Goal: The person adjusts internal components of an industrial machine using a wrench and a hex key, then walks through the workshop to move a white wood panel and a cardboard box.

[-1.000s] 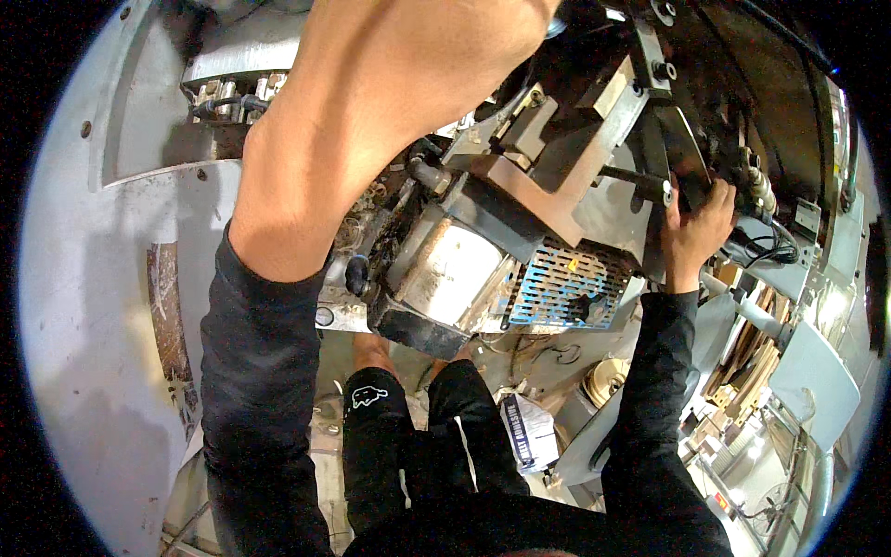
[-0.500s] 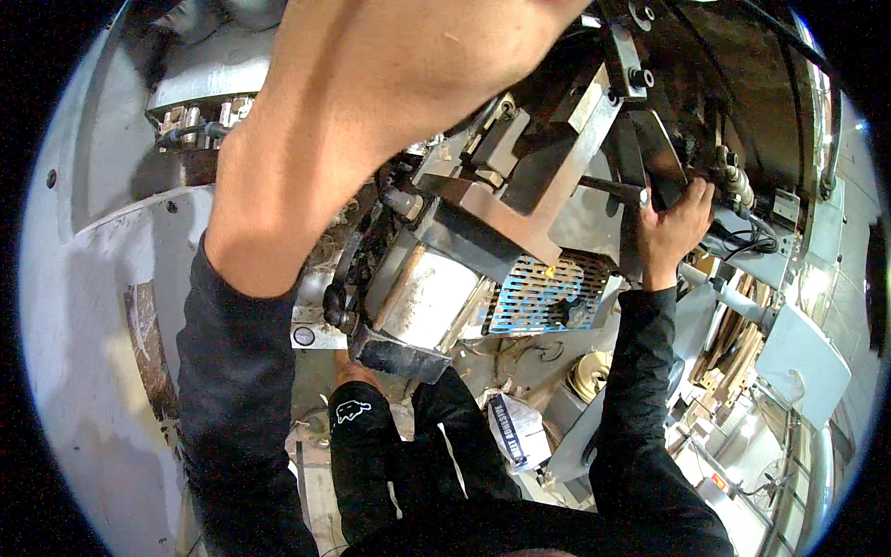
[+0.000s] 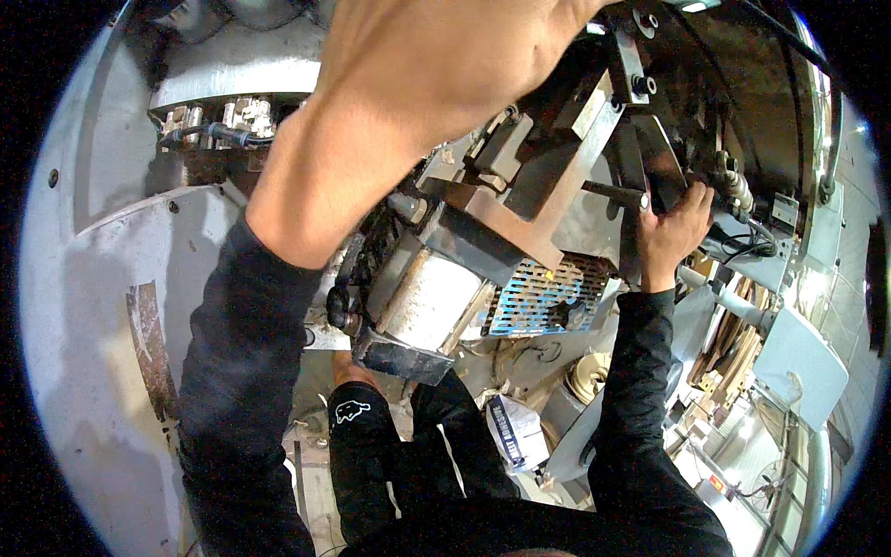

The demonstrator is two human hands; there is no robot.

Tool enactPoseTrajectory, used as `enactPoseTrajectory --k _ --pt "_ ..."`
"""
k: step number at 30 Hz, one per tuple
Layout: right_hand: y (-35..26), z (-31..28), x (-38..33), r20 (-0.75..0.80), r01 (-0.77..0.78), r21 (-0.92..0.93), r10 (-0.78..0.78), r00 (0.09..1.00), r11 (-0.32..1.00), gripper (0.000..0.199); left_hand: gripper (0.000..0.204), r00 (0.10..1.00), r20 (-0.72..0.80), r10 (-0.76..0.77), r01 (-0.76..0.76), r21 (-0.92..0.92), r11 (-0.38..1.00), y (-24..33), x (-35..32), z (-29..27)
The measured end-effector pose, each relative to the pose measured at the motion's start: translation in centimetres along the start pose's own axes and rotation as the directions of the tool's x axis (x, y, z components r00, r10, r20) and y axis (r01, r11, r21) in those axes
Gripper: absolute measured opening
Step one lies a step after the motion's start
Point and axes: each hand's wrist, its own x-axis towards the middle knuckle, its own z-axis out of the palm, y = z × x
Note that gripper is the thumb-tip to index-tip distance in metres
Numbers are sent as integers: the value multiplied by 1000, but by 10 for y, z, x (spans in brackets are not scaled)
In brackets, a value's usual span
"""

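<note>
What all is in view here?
Block: one, white with black ends, centre
Metal bracket: one, brown-grey, above block
Slotted panel: one, blue and brown, right of block
Side panel: one, pale grey, far left
Small fittings: several, mostly silver, upper left
Bag: one, white and blue, lower centre
Round item: one, tan, right of bag
Strips: several, brown, right
Legs: two, black-clothed, bottom
Left arm: one, black-sleeved, hand beyond top edge
Right hand: one, bare, at dark metal plate, right

1 slotted panel (image 3: 548, 295), 1 bag (image 3: 516, 434)
</note>
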Motion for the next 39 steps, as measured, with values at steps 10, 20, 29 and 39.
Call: enactPoseTrajectory --k 10,20,29,39 --pt "-1 -2 -3 -43 13 -14 -13 999 1000 65 20 988 77 -137 135 39 990 -3 -7 0" --pt "0 2 -1 -29 1 -17 -1 1000 1000 69 22 952 220 -215 188 136 973 3 3 -11" --pt "-3 -3 -3 -5 -28 15 28 1000 999 67 24 999 20 -33 31 94 995 -9 -5 -3" --pt "-6 0 -2 6 -51 29 51 999 998 67 18 996 -75 -48 51 39 998 -6 -7 3"
